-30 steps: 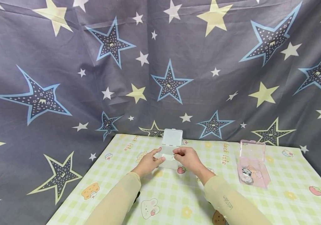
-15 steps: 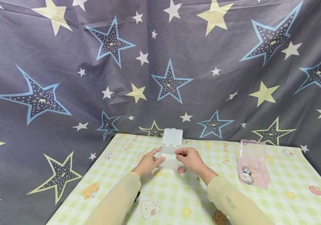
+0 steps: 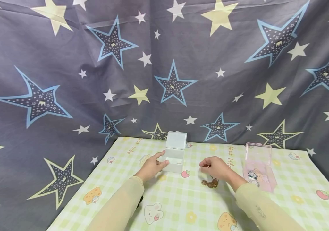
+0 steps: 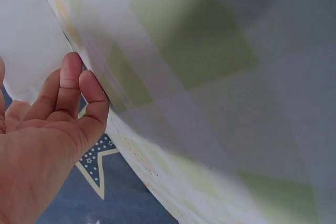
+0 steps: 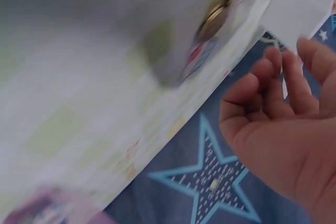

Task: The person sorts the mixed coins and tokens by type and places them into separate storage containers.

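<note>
A small white lidded box (image 3: 173, 167) stands near the back of the table, its lid (image 3: 176, 140) raised. My left hand (image 3: 152, 166) holds it at the left side, thumb at the front rim and fingers along the wall. In the left wrist view, the box (image 4: 31, 35) shows beyond my fingers. To the right of the box, my right hand (image 3: 215, 167) hovers with loosely bent fingers and nothing between them. Several brown-gold coins (image 3: 210, 184) lie on the tablecloth just below that hand; in the right wrist view the coins (image 5: 214, 22) look shiny and blurred.
A clear pink box (image 3: 264, 179) with its lid raised stands at the right, holding small dark and silvery pieces (image 3: 253, 176). The green-checked tablecloth (image 3: 193, 205) carries cartoon prints. Behind the table hangs a dark star-patterned curtain (image 3: 150, 106).
My right hand has left the white box and moved right, over toward the coins. The coins, mostly hidden by the right arm before, now show. My left hand stays at the box.
</note>
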Tool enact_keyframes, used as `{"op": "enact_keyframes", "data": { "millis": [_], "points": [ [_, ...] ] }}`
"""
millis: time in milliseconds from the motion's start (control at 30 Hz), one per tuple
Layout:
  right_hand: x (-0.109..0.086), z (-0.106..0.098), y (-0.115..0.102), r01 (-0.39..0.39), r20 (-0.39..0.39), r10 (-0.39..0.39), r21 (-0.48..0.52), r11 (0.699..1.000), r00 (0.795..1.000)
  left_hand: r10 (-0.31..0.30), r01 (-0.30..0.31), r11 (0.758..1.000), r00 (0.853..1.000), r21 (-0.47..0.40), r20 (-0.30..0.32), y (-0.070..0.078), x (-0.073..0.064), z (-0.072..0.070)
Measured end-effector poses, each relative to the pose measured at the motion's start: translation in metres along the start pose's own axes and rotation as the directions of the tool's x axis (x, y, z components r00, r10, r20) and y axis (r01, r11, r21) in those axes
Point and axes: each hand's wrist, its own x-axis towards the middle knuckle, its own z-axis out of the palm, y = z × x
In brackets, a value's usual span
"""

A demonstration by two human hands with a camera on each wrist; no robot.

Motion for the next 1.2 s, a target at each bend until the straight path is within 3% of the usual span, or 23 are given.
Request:
{"op": "enact_keyframes", "data": {
  "millis": [167, 433, 667, 1200],
  "points": [
    [-0.009, -0.005, 0.012, 0.011, 0.109, 0.001, -0.117, 0.993, 0.994, -0.011, 0.011, 1.000, 1.000, -0.010, -0.005, 0.001, 0.000, 0.001],
    [-0.012, 0.001, 0.012, 0.041, 0.080, -0.013, -0.354, 0.934, 0.997, -0.012, 0.012, 1.000, 1.000, -0.011, -0.003, 0.001, 0.001, 0.001],
    [-0.011, 0.007, 0.010, 0.069, 0.072, -0.046, -0.363, 0.929, 0.996, -0.003, 0.003, 1.000, 1.000, -0.002, -0.002, 0.000, 0.001, 0.000],
    [-0.009, 0.010, 0.006, 0.064, 0.084, -0.036, -0.368, 0.928, 0.996, -0.004, 0.004, 1.000, 1.000, 0.001, -0.007, 0.001, 0.000, 0.001]
  ]
}}
